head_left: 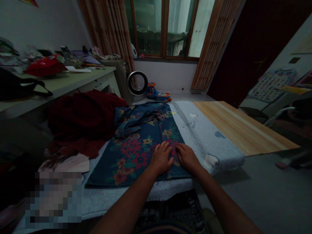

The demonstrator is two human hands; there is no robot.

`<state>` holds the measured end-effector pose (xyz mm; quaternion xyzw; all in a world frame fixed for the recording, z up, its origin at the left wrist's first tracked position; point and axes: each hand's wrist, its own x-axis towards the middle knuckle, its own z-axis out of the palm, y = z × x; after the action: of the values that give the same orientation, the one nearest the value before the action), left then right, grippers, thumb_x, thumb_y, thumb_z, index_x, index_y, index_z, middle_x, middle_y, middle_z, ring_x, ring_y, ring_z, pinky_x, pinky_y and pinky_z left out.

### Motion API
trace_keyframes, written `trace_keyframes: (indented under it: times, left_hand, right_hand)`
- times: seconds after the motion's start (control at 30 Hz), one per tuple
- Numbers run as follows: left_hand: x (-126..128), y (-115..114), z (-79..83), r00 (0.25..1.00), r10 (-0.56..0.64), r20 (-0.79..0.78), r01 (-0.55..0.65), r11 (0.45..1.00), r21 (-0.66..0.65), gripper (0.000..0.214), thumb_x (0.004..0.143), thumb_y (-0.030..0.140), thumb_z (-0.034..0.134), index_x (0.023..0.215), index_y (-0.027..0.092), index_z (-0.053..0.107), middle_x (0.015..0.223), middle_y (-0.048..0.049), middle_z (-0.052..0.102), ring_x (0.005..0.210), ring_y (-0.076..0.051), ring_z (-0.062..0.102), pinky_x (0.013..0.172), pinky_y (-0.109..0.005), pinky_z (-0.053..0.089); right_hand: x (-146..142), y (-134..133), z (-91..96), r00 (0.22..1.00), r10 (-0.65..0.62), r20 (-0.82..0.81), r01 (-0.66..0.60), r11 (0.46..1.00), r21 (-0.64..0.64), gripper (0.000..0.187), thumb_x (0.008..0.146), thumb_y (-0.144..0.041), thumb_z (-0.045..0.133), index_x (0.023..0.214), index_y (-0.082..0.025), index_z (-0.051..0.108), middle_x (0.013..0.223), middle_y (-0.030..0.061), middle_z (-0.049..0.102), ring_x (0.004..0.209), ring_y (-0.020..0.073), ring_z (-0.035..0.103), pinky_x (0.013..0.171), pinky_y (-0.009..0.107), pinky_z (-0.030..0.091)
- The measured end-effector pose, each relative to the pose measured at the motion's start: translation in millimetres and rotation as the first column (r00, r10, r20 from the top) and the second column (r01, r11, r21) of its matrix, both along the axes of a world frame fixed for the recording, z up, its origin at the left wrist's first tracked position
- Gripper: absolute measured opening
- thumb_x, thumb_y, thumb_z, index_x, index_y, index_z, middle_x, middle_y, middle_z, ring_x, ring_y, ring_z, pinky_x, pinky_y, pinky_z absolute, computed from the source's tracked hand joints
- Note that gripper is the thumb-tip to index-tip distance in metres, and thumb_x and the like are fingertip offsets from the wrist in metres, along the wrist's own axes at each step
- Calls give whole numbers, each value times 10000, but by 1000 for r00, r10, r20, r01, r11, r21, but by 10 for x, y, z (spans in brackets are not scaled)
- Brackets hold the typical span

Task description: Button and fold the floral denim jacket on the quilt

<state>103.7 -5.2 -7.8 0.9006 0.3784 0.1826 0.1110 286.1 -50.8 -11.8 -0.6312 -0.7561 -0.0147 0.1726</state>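
A dark blue garment with red, pink and yellow flowers lies spread on a pale blue blanket. One of its sleeves is folded across the far part. My left hand rests palm down on the cloth, its fingers stretched out. Close beside it, my right hand is at the garment's right edge, with the fingers curled together on the fabric. The tips of those fingers are partly hidden.
A dark red heap of cloth sits left of the garment. Beyond are a desk with clutter, a washing machine's open round door and a blue-orange ride-on toy. A wooden board extends at right.
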Motion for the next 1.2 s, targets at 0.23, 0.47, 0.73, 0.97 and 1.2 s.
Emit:
trace_keyframes:
  times: [0.23,0.47,0.73,0.97,1.2]
  left_hand:
    - [4,-3,15,1000,5,7,-5,1000,-19,478,850,291,568,1320,207,545,1497,-94,454,1430,-261,321,1180,-491,249]
    - [-12,19,-23,1000,-6,24,6,1000,-25,490,804,144,534,1289,211,563,1497,-79,448,1427,-243,315,1186,-482,239]
    - [-36,-6,57,997,-21,76,18,999,41,224,777,125,557,970,202,641,1155,-77,597,1165,-235,489,1016,-388,423]
    - [-29,-8,108,1000,-17,14,16,1000,15,210,772,118,552,949,215,611,1061,-59,605,1071,-235,502,930,-383,434]
    - [-26,-10,120,1000,-4,4,4,1000,-9,222,771,118,554,957,226,608,1064,-57,606,1077,-241,497,918,-385,430]
  right_hand:
    - [23,-243,54,995,-39,96,60,972,-229,589,954,-391,391,1507,-192,354,1587,93,297,1463,259,246,1151,515,233]
    - [-50,-273,173,995,-46,93,71,955,-287,777,880,-597,477,1515,-171,340,1589,122,274,1461,315,240,1153,544,207]
    - [-128,-374,74,994,-62,94,77,982,-171,756,877,-565,516,1471,-109,406,1562,189,316,1449,324,268,1154,481,248]
    - [-99,-416,63,994,-55,93,75,969,-233,921,827,-710,496,1519,-126,326,1592,177,242,1474,330,195,1155,524,220]
    - [33,-510,-14,993,-96,62,107,968,-226,696,910,-553,476,1505,-210,363,1581,108,305,1466,277,242,1143,514,256]
